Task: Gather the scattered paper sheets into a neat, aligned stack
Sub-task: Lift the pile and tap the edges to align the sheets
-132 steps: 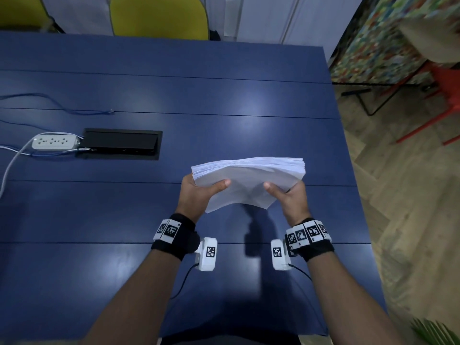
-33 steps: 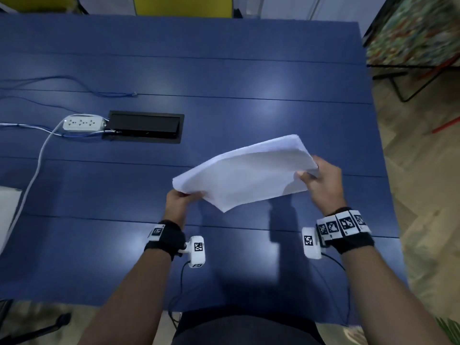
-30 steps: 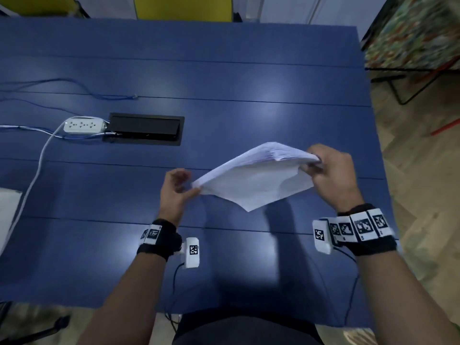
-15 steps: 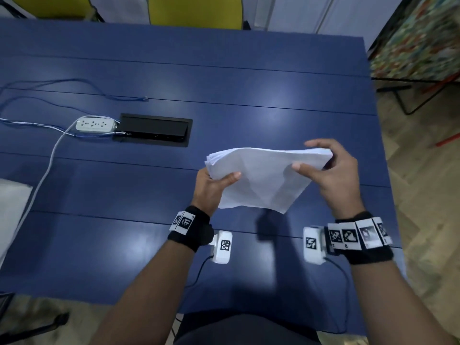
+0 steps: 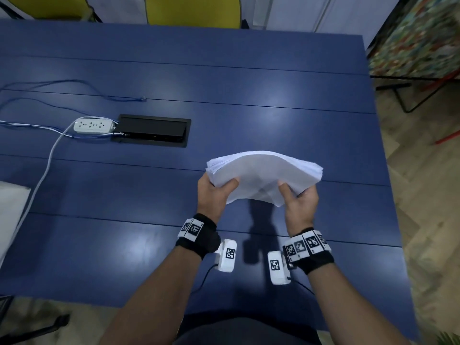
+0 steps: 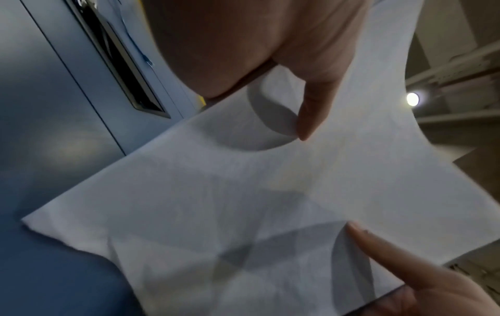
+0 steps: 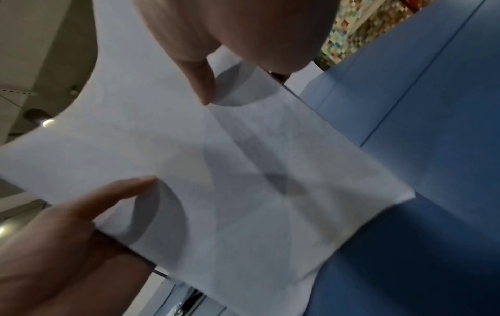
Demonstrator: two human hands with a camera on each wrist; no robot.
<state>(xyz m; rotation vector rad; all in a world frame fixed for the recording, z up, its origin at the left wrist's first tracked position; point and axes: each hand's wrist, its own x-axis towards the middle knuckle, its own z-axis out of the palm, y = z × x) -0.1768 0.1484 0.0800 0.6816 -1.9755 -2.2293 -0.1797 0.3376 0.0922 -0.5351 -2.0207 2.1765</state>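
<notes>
both hands have the paper stack (image 5: 263, 170) up off the blue table (image 5: 224, 70), around 4 o'clock from the table's middle. left hand (image 5: 211, 195) grips the stack's left side, thumb on top and fingers curled under; right hand (image 5: 300, 202) does the same on the right side. the stack arches upward between them and its far edges are fanned a bit. only container-ish thing is the black cable box (image 5: 151, 130) sunk into the table at 9 o'clock, with wires running into it. a white power strip (image 5: 93, 125) sits touching its left end. can't tell what's inside.
</notes>
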